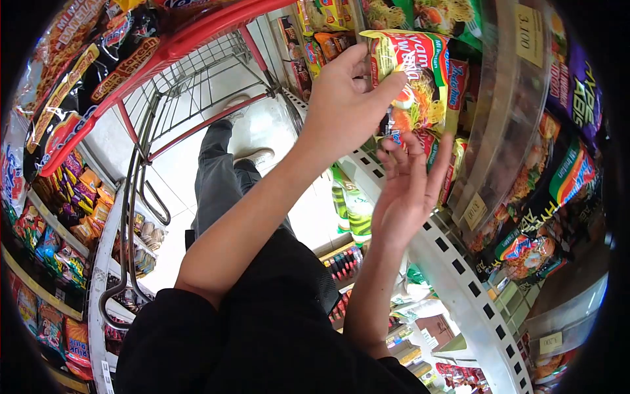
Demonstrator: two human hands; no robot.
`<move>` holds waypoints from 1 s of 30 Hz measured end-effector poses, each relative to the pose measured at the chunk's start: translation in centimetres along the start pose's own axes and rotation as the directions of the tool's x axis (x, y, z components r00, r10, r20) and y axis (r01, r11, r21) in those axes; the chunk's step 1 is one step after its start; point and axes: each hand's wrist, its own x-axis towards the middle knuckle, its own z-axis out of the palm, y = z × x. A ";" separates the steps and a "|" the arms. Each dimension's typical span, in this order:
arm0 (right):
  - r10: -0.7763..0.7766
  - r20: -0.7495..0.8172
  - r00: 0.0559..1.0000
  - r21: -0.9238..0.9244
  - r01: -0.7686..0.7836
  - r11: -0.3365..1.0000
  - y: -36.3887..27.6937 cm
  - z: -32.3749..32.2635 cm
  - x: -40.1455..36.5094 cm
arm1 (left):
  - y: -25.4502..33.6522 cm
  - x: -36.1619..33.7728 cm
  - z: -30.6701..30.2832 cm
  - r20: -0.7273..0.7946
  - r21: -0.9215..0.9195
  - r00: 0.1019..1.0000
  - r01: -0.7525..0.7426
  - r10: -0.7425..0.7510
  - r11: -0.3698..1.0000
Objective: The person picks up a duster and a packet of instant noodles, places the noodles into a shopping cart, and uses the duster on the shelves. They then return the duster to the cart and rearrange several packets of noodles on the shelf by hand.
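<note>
My left hand (351, 98) grips a packet of instant noodles (420, 82), its thumb across the front and its fingers curled behind the left edge. The packet is yellow, red and green, printed with a noodle dish. Just below it is my right hand (410, 190), palm turned up and fingers apart, the fingertips right at the packet's lower edge. Behind the packet, more noodle packets (453, 13) fill the shelf.
A shopping cart (203, 79) with a red handle stands at the left. A white slotted shelf upright (459, 269) runs beside my right arm. Price tags (529, 36) line the clear shelf edge, with dark noodle packets (525, 253) alongside. Several snack bags (79, 197) fill the left shelves.
</note>
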 end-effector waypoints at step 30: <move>0.267 0.036 0.963 -0.206 -0.254 0.945 1.8 -3.0 -4.5 | -6.8 2.2 6.9 0.030 0.257 0.985 -0.173 0.171 0.951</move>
